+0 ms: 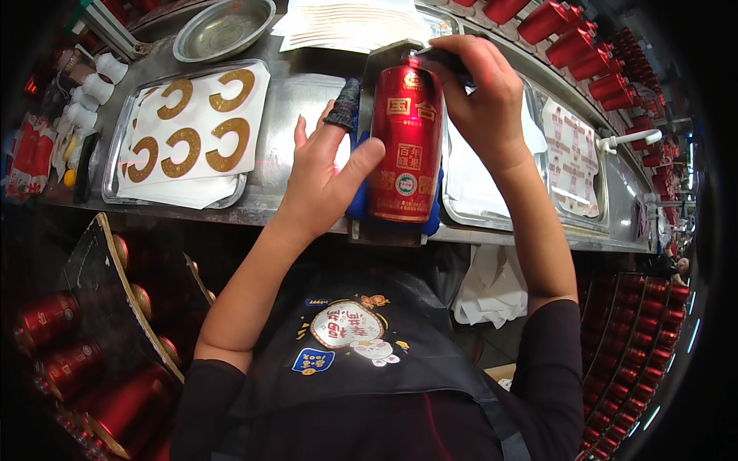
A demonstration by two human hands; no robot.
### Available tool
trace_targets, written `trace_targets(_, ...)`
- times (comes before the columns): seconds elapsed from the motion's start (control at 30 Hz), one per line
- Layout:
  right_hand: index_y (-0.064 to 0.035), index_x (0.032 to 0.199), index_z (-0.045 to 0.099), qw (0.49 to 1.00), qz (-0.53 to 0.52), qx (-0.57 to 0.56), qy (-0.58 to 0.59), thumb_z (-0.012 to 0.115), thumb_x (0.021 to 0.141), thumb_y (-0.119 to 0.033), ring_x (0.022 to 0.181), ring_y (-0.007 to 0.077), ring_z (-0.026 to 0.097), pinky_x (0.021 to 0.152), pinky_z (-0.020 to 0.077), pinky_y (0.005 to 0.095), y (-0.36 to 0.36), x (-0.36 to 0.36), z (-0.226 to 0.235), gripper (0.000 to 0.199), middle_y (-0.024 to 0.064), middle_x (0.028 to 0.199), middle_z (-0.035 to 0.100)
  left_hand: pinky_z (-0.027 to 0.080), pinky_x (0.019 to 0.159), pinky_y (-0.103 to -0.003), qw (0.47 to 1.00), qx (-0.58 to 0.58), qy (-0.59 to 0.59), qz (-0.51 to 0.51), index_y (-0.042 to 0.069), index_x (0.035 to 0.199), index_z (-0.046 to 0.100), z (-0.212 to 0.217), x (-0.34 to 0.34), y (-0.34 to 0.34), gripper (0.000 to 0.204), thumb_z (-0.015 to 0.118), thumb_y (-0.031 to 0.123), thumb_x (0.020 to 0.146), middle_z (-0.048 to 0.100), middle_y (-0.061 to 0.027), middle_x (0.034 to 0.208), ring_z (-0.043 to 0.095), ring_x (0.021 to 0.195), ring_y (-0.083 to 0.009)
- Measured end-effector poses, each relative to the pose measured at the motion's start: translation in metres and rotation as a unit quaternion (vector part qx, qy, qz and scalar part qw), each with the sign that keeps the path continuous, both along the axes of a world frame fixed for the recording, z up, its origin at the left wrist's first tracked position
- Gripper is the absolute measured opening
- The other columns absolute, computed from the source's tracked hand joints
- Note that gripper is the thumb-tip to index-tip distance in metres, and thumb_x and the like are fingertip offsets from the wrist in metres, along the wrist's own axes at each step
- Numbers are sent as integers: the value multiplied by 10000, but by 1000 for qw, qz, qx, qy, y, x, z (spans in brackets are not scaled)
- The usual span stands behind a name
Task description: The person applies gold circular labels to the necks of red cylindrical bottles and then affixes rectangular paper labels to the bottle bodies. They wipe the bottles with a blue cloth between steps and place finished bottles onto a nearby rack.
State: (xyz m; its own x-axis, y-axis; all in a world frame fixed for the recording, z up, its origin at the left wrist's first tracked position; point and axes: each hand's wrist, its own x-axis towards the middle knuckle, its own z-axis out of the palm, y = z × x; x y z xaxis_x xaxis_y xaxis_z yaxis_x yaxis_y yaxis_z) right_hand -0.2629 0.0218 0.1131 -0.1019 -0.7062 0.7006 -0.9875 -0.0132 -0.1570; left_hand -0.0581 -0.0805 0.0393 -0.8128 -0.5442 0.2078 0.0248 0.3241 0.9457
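Observation:
A glossy red bottle (405, 146) with gold markings lies on a blue cloth pad (357, 201) at the metal bench's front edge, its narrow neck pointing away from me. Beside it on the left is my left hand (321, 173), fingers spread, the thumb against the bottle's side. A dark wrap (345, 105) covers one of its fingers. My right hand (484, 96) curls at the bottle's neck, thumb and fingers drawn together around something dark that I cannot make out. Its fingertips are partly hidden.
To the left, a metal tray (115, 154) holds sheets with gold C-shaped labels (183, 152), behind it a metal bowl (224, 31). A stack of paper sheets (346, 21) lies at the back. On the right, another tray holds printed sheets (570, 157). Red bottles (630, 346) fill racks around.

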Motion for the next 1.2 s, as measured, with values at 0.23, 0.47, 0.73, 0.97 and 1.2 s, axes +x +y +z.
trace_targets(0.23, -101, 1004, 753, 964, 245, 101, 40, 800, 724, -87, 851, 243, 627, 727, 574, 403, 73, 71, -3, 284, 30, 784, 525, -35, 1209, -642, 988, -76, -91, -103, 23, 1592, 271, -15, 26, 15, 1116, 878, 371, 722, 511, -187, 1510, 456, 1434, -350)
trace_targets(0.47, -86, 1003, 758, 993, 99, 59, -22, 794, 730, -47, 837, 269, 645, 661, 525, 376, 91, 68, -18, 278, 44, 856, 647, 322, 1176, -477, 986, -163, -38, -3, -15, 1504, 410, -24, 10, 36, 962, 912, 262, 731, 550, -213, 1468, 500, 1396, -353)
trace_targets(0.73, 0, 1082, 693, 951, -64, -10, -302, 833, 803, 16, 798, 152, 663, 716, 526, 272, 98, 111, -27, 313, 91, 918, 698, 44, 1238, -601, 996, -79, -33, -22, -1, 1507, 390, -27, 8, 36, 1016, 919, 352, 715, 597, -181, 1441, 461, 1445, -304)
trace_targets(0.97, 7, 988, 644, 831, -256, -125, -478, 765, 910, -88, 792, 94, 636, 700, 530, 263, 96, 112, -53, 173, 51, 887, 689, 60, 1256, -504, 994, -96, -48, -23, -42, 1487, 388, -24, 8, 36, 1009, 937, 269, 700, 628, -213, 1396, 484, 1434, -298)
trace_targets(1.2, 9, 980, 639, 890, -121, -74, -434, 777, 890, -76, 799, 98, 638, 723, 533, 263, 93, 105, -52, 186, 59, 875, 692, 99, 1257, -446, 997, -23, -69, -28, -49, 1511, 350, -22, 8, 39, 1049, 942, 258, 700, 602, -219, 1426, 519, 1399, -322)
